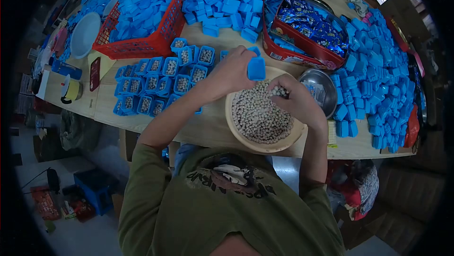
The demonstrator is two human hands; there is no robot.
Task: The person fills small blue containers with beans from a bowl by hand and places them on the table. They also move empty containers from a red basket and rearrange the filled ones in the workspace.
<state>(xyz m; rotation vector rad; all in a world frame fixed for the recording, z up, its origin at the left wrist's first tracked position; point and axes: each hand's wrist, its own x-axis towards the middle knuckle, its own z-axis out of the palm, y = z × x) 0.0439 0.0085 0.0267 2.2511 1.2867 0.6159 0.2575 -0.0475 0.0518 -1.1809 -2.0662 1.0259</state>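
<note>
My left hand (235, 70) holds a small blue box (256, 69) by its side, above the upper left rim of a cream bowl (231, 122). The bowl is full of small pale round beads (262, 116). Over the beads, at the bowl's upper right, my right hand (291, 96) has its fingers curled together around some of them. To the left of my left hand stand rows of blue boxes filled with beads (152, 82).
A red basket (135, 48) of blue boxes stands at the upper left, beside a loose pile (227, 5). A red tin (302, 57) holds blue packets. Right of the bowl are a metal bowl (332, 96) and a large blue heap (373, 76).
</note>
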